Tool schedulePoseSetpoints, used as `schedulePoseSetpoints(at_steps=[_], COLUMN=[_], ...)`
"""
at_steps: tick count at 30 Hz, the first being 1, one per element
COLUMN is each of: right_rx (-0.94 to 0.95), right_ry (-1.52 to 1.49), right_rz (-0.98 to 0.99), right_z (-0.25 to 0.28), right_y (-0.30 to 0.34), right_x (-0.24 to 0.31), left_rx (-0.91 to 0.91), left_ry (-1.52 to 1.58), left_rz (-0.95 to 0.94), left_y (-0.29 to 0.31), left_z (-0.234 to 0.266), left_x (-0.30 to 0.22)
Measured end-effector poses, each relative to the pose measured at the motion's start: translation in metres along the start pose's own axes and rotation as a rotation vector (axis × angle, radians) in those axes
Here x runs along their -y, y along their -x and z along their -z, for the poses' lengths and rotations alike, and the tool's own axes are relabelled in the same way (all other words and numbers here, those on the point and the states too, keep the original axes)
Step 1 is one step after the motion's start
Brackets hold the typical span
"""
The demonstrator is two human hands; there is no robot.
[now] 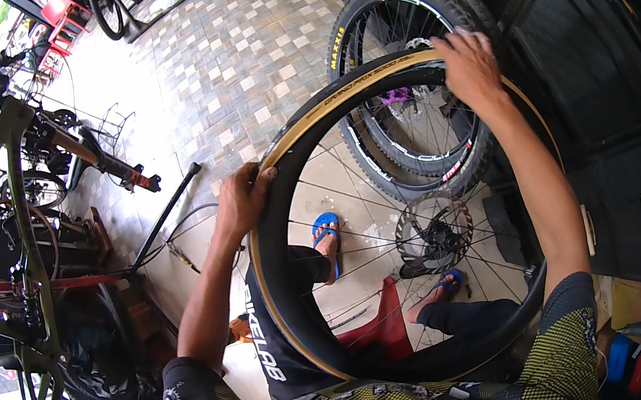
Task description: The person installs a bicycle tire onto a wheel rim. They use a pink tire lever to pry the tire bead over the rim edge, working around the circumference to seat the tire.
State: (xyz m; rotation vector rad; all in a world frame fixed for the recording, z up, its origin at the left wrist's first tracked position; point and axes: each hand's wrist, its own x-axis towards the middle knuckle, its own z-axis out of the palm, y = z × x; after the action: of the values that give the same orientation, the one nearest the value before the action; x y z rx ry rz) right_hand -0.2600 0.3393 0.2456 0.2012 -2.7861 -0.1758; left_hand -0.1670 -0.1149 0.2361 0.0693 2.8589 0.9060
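A bicycle wheel stands before me, its black rim and thin dark spokes facing up at me. A black tire with a tan sidewall runs around the rim. My left hand is closed on the tire at the wheel's left, thumb pressed on the tan sidewall. At the far right of the wheel, my right hand wraps over the tire with its fingers bent. At the hub sits a disc rotor. Whether the tire's edge is inside the rim all around, I cannot tell.
Two knobby-tired wheels lean beyond mine, near dark cabinets. At left an olive bike frame is held up, with a black stand leg beside it. A red object shows between my legs, through the spokes. Tiles cover the floor.
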Motion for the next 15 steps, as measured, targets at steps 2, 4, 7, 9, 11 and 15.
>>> schedulePoseSetpoints(at_steps=[2, 4, 7, 9, 11, 15], right_rx=[-0.029, -0.063, 0.163, 0.324, 0.456, 0.542], right_ry=[-0.308, -0.545, -0.593, -0.573, -0.559, -0.547], right_rz=[0.187, 0.433, 0.615, 0.663, 0.673, 0.722], right_z=[0.017, 0.025, 0.039, 0.046, 0.042, 0.035], right_y=[-0.016, -0.026, -0.04, -0.05, -0.061, -0.071], right_x=[0.05, 0.104, 0.173, 0.194, 0.202, 0.21], left_rx=[-0.036, -0.111, -0.148, -0.129, -0.127, -0.152], left_ry=[0.044, 0.082, 0.129, 0.092, 0.121, 0.147], left_rz=[0.065, 0.008, -0.034, -0.038, -0.061, -0.038], left_y=[0.012, 0.012, 0.003, -0.002, -0.005, -0.011], left_z=[-0.002, -0.009, -0.017, -0.016, -0.017, -0.022], left_x=[-0.001, -0.004, -0.003, -0.004, -0.001, 0.002])
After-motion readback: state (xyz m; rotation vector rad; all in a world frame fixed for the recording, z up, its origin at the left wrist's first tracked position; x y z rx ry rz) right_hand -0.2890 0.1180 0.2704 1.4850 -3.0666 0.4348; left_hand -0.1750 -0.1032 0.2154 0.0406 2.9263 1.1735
